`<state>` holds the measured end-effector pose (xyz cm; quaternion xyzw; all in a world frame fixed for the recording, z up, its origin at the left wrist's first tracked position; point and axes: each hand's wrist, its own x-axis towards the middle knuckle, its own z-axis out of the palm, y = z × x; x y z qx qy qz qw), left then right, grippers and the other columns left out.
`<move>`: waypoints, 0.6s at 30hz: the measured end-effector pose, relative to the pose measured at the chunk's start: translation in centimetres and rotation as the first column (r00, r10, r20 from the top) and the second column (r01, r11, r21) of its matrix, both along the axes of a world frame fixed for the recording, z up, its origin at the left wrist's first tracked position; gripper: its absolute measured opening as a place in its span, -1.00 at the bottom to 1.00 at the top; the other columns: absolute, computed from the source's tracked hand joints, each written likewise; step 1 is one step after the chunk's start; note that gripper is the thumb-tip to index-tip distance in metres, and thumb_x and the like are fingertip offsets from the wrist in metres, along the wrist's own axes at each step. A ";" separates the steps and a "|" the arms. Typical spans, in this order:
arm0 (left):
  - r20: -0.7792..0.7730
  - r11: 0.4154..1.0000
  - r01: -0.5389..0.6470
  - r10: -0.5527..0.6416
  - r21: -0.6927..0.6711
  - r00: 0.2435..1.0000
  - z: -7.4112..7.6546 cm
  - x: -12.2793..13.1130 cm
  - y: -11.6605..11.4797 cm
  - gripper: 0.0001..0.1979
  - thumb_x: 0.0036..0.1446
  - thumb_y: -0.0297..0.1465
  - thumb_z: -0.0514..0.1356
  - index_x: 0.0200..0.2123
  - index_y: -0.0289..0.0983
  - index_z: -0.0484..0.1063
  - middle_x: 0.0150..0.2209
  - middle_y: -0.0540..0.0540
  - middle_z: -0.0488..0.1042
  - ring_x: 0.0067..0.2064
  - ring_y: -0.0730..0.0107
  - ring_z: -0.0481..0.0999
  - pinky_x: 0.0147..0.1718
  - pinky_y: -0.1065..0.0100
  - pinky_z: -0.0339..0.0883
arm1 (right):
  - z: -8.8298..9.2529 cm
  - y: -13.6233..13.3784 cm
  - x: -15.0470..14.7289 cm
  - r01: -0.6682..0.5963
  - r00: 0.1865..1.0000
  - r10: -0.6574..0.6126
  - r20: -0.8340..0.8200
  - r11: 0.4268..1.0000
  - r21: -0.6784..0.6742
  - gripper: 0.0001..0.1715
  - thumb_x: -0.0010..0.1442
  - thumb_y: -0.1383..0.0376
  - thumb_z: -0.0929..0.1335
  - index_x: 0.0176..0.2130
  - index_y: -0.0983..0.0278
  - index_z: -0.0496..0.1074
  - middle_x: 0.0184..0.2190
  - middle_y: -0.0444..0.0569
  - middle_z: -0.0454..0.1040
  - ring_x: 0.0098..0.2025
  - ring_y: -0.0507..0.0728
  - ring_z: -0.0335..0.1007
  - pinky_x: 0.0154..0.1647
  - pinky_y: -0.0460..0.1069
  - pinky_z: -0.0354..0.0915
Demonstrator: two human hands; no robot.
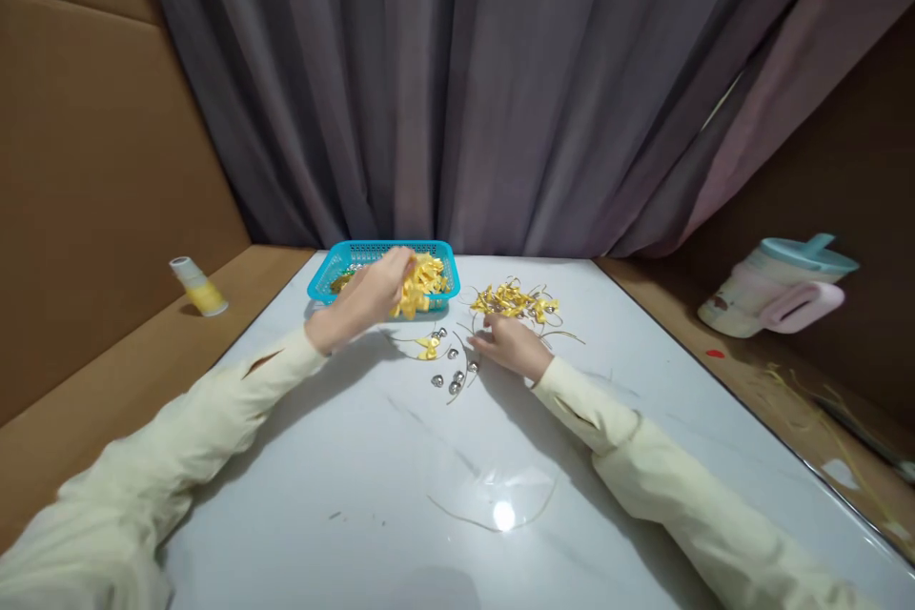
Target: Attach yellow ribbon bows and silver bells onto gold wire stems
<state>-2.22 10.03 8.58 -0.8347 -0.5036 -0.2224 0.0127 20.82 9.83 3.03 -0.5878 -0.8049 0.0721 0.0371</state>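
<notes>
My left hand [364,297] is raised just in front of a blue plastic basket [335,269] and is closed on a bunch of small yellow ribbon bows [420,288]. My right hand [509,344] rests low on the white table [400,496], fingers curled at a thin cord beside a pile of yellow bows with cords [512,301]. Between the hands lie several small silver bells [450,376] and one yellow bow [429,346] on a looped cord. Both arms wear pale cream sleeves.
A pink pitcher with a light blue lid [779,291] lies tilted on the brown ledge at right. A small white and yellow bottle [198,287] lies on the left ledge. Grey curtains [472,86] hang behind the table. Loose yellow strands lie on the right ledge.
</notes>
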 end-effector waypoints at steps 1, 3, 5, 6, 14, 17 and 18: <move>-0.003 0.999 0.035 -0.035 -0.029 0.999 -0.7 0.1 -1.7 -0.81 0.29 -0.41 -0.16 -0.22 -0.29 0.21 -0.30 -0.13 0.35 -0.29 0.31 0.37 -0.30 0.31 0.20 | -0.3 0.1 -0.5 0.009 1.000 -0.009 0.022 1.000 -0.014 -0.62 0.19 0.18 0.25 -0.10 0.41 0.32 -0.14 0.22 0.44 -0.14 0.23 0.41 -0.29 -0.04 0.24; 0.011 0.970 0.159 -0.159 -0.184 0.987 -2.2 0.1 -4.5 -0.80 0.28 -0.41 -0.16 -0.29 -0.28 0.21 -0.36 -0.07 0.36 -0.36 0.38 0.36 -0.38 0.36 0.20 | -0.6 0.2 -1.3 0.012 0.998 -0.007 0.070 0.998 -0.065 -0.58 0.18 0.26 0.26 0.00 0.42 0.23 -0.11 0.24 0.42 -0.12 0.23 0.41 -0.26 -0.02 0.26; -0.002 0.908 0.224 -0.241 -0.353 0.971 -3.5 -0.1 -6.3 -0.76 0.29 -0.38 -0.17 -0.34 -0.27 0.21 -0.41 -0.05 0.35 -0.42 0.40 0.33 -0.45 0.38 0.15 | -0.5 0.4 -1.7 0.000 0.993 0.014 0.115 0.992 -0.125 -0.54 0.20 0.28 0.27 0.06 0.40 0.19 -0.14 0.16 0.43 -0.16 0.19 0.42 -0.23 0.02 0.30; -0.015 0.872 0.240 -0.273 -0.426 0.962 -4.0 -0.2 -6.8 -0.75 0.29 -0.36 -0.17 -0.37 -0.27 0.21 -0.43 -0.04 0.34 -0.43 0.40 0.33 -0.46 0.39 0.14 | -0.4 0.6 -1.8 -0.007 0.991 0.028 0.134 0.989 -0.148 -0.54 0.22 0.27 0.27 0.07 0.38 0.19 -0.14 0.12 0.42 -0.17 0.17 0.41 -0.20 0.05 0.31; -0.082 0.721 0.291 -0.433 -0.629 0.897 -1.5 -1.4 -5.5 -0.67 0.22 -0.12 -0.03 -0.22 -0.23 0.34 -0.23 -0.08 0.44 -0.26 0.33 0.42 -0.33 0.41 0.20 | 1.5 2.3 -0.4 -0.133 0.979 0.162 0.124 0.968 -0.214 -0.62 0.23 0.27 0.28 0.02 0.35 0.24 -0.14 0.02 0.38 -0.20 0.08 0.37 -0.19 0.04 0.32; -0.059 0.734 0.323 -0.443 -0.598 0.895 -0.9 -1.7 -3.8 -0.63 0.27 -0.15 -0.10 -0.17 -0.22 0.38 -0.17 -0.08 0.46 -0.17 0.34 0.42 -0.22 0.41 0.21 | 1.7 2.6 -0.4 -0.161 0.980 0.182 0.084 0.965 -0.209 -0.60 0.18 0.38 0.27 0.02 0.41 0.17 -0.17 0.07 0.41 -0.22 0.06 0.37 -0.24 -0.08 0.28; -0.090 0.783 0.289 -0.401 -0.551 0.912 -1.0 -1.7 -3.1 -0.62 0.28 -0.18 -0.14 -0.20 -0.24 0.39 -0.19 -0.09 0.46 -0.19 0.33 0.42 -0.22 0.40 0.21 | 1.7 2.6 -0.7 -0.166 0.980 0.185 0.076 0.964 -0.207 -0.59 0.17 0.40 0.27 0.02 0.43 0.15 -0.18 0.09 0.42 -0.22 0.06 0.37 -0.26 -0.10 0.26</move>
